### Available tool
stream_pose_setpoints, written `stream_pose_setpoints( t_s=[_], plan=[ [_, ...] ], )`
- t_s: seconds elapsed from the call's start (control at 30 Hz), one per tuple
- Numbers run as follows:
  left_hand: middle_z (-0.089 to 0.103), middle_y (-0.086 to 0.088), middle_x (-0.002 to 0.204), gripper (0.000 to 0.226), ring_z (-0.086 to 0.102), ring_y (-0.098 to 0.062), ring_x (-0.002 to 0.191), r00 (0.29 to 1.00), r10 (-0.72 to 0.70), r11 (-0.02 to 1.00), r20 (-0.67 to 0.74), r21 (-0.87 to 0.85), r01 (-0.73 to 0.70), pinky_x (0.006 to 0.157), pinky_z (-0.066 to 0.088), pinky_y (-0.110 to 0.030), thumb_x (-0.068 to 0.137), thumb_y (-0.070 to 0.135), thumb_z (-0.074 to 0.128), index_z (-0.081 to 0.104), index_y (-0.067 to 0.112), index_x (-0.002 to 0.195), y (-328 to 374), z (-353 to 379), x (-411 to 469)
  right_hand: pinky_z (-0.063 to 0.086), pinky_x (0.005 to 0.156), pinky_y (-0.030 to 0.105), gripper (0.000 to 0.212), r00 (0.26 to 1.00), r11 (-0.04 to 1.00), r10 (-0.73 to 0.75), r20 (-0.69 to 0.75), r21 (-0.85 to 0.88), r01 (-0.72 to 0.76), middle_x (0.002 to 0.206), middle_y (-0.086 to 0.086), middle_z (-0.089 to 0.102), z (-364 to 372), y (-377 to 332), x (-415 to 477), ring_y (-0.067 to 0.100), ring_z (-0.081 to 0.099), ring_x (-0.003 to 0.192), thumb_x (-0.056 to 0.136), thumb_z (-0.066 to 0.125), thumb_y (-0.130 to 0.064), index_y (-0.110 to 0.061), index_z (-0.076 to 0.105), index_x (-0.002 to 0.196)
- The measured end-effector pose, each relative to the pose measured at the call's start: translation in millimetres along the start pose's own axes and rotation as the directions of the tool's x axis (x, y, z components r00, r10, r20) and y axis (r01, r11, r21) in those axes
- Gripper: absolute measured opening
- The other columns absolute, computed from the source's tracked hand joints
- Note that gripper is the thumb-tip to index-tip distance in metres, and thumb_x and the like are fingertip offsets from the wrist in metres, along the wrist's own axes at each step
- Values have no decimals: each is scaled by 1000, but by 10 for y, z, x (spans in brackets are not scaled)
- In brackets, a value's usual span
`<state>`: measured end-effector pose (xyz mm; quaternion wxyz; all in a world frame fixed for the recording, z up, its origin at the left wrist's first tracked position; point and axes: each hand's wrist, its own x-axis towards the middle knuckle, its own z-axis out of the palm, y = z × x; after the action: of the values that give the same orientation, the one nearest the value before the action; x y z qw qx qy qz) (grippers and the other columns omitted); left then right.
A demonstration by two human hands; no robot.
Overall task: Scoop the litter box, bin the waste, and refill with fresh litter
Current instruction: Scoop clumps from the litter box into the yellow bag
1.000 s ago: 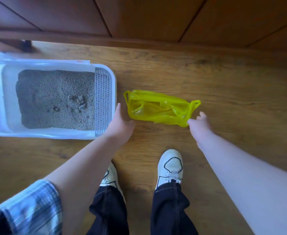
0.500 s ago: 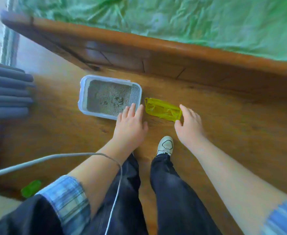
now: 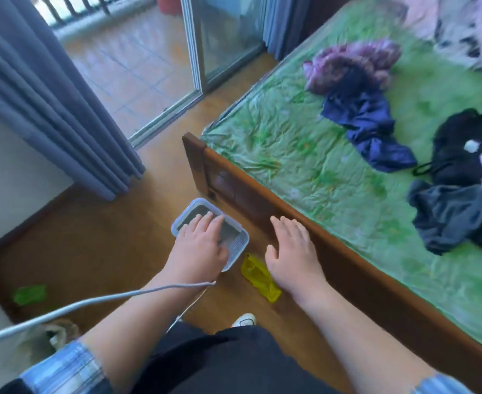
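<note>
A white litter box (image 3: 183, 215) with grey litter sits far below on the wooden floor beside the bed frame. My left hand (image 3: 199, 249) hangs open in the air in front of it and hides much of the litter. A crumpled yellow plastic bag (image 3: 255, 273) lies on the floor just right of the box. My right hand (image 3: 291, 253) is open too, fingers spread, held above the bag's right end. Neither hand holds anything. No scoop is visible.
A wooden bed frame (image 3: 262, 194) with a green sheet (image 3: 319, 166) and loose clothes fills the right. Grey curtains (image 3: 49, 109) and a glass sliding door (image 3: 222, 38) stand at the back. A grey cable (image 3: 92, 304) crosses my left arm. A green object (image 3: 30, 294) lies at the left.
The view has risen from close over the floor to standing height and swung toward the bed and door. Both hands have come away from the box and bag, empty.
</note>
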<state>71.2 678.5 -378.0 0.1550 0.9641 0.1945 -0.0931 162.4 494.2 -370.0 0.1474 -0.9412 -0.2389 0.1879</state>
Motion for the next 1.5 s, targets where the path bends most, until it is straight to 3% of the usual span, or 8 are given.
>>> stream_pose_setpoints(
  t_s=[0.07,0.23,0.4,0.63,0.77,0.9,1.23,1.5],
  plan=[
    [52,-11,143,59,48,-32,131,998,-61,998,-23,-11,61,108,38,-43,83,35,53,52,15,139,-172,-130,-186,11,124,36,65,998,997,-62,7,-41,62,163,1,25,-71,-211,-22,21,15,150,95,38,-37,-22,24,157],
    [22,-2,162,62,18,-23,149,966,-258,964,-7,-72,257,120,17,-42,97,44,39,23,26,154,-832,-310,-586,9,123,36,63,976,976,-204,70,-67,208,164,-1,20,-44,-882,-56,19,8,151,100,40,-35,-24,20,158],
    [18,-1,163,60,14,-23,150,906,-420,901,-45,-141,410,122,16,-44,100,46,35,20,27,155,-1629,-484,-1228,12,123,39,63,926,926,-359,116,-82,369,163,-1,22,270,-1818,-181,20,9,152,99,43,-33,-25,21,158],
    [13,2,164,60,10,-21,151,761,-646,749,-58,-242,618,122,15,-43,100,48,35,17,30,154,-2970,-621,-2447,5,123,36,65,824,837,-519,226,-57,543,166,-6,14,912,-3394,-697,18,3,153,100,46,-33,-31,16,158],
    [20,0,162,60,18,-23,149,675,-733,667,-80,-279,691,120,24,-45,99,47,39,21,28,154,-3664,-566,-3073,10,124,39,66,751,773,-595,285,-52,632,165,-5,17,1437,-4121,-1003,19,4,153,99,47,-30,-32,17,158],
    [28,-3,159,57,26,-25,146,622,-781,606,-45,-292,740,118,28,-46,99,43,39,26,24,152,-4203,-463,-3542,19,123,48,64,694,723,-633,344,-58,688,164,0,21,1922,-4762,-1198,26,8,152,98,44,-26,-29,20,156],
    [50,-8,138,48,45,-28,127,457,-888,408,52,-367,836,105,40,-43,97,34,44,41,14,140,-4989,-68,-4177,19,122,48,59,538,616,-645,544,-47,786,163,1,23,2801,-5614,-1250,26,8,153,100,38,-26,-24,22,157],
    [46,-9,144,49,42,-27,133,307,-935,228,177,-363,903,109,38,-42,99,34,43,38,14,144,-5357,314,-3979,22,121,51,62,372,533,-576,728,-9,846,162,4,25,3577,-6022,-784,28,10,152,95,38,-21,-22,24,155]
  ],
)
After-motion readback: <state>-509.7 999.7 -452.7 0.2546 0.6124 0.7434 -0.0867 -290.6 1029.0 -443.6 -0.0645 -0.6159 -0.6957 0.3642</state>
